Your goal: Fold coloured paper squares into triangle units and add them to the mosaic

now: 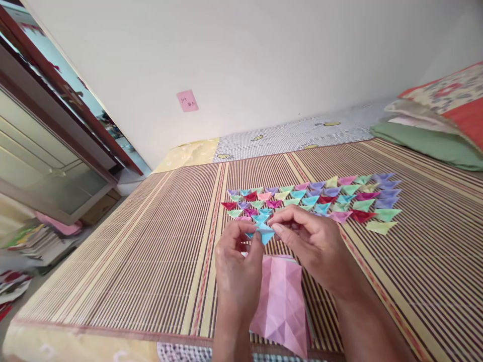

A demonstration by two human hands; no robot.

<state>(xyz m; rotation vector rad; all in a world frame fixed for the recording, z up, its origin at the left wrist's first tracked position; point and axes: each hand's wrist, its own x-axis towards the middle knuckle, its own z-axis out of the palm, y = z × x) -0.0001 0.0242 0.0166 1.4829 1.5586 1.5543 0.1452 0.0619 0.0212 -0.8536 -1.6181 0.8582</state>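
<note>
A light-blue origami paper boat (266,234) is up in front of me, between both hands. My left hand (237,264) pinches it between thumb and forefinger on its left side. My right hand (315,241) has thumb and forefinger closed at the boat's right tip. Beyond my hands, rows of small folded paper boats (331,191) in many colours lie on the striped mat; my fingers cover part of the nearest rows. Under my wrists lies a creased pink paper sheet (281,301), on top of other sheets whose edges show.
The striped bamboo mat (158,251) spreads over the bed. Pillows and folded bedding (430,136) are piled at the far right. A white wall with a pink note (187,100) rises behind. At left are a cabinet door (49,161) and stacked books (35,241).
</note>
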